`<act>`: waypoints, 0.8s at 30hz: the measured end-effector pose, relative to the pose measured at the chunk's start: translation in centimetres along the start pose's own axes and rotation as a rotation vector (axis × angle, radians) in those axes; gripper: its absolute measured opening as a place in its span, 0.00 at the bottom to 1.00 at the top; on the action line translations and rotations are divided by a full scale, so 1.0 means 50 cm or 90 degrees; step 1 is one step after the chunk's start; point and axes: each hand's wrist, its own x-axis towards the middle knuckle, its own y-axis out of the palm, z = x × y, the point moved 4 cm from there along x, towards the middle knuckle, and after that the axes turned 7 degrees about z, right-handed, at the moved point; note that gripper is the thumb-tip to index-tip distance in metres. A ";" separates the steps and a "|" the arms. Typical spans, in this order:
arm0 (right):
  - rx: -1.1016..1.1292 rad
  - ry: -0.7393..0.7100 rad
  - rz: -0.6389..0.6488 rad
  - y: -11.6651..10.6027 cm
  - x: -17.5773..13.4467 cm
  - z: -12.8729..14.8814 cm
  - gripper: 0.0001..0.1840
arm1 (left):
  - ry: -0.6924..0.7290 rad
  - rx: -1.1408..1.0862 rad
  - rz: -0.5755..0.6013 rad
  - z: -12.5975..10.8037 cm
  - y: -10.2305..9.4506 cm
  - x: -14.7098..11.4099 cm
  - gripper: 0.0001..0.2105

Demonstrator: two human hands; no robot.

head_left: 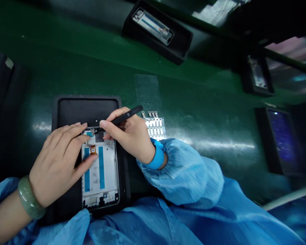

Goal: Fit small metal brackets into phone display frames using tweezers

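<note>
A phone mid-frame [109, 180] with blue strips and an orange flex cable [93, 149] lies in a black tray [89, 108]. Over its left edge rests my left hand [60, 154], fingers stretched and apart; the thumb tip touches down beside the flex cable and the index tip is near the top left corner. My right hand [129, 132] is closed around slim black tweezers [127, 115], whose tips point at the upper part of the frame. The exact contact of the tips is too small to make out. Right of that hand lies a sheet of small metallic pieces [155, 127].
A clear plastic sheet [148, 90] lies on the green tabletop [91, 71] beyond the metallic pieces. Farther off, a black holder [180, 51] carries another phone frame [153, 26]. More black holders stand at right, one with a dark purple screen [283, 136]. Dark trays [5, 88] sit at left.
</note>
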 end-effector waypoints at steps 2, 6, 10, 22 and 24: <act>-0.005 -0.004 0.000 0.000 0.000 0.001 0.13 | -0.003 -0.001 0.001 0.000 0.000 0.000 0.18; -0.020 -0.001 0.001 0.000 -0.001 0.001 0.13 | -0.012 -0.001 0.004 0.000 0.000 0.000 0.18; -0.031 -0.002 0.002 0.000 -0.001 0.001 0.13 | 0.003 0.005 0.006 -0.001 0.000 0.001 0.17; -0.051 -0.017 -0.009 0.001 -0.002 0.001 0.12 | 0.018 0.017 0.010 -0.005 -0.003 0.003 0.17; -0.033 -0.007 -0.009 0.001 -0.002 -0.001 0.13 | 0.017 0.010 0.003 -0.003 -0.002 0.003 0.17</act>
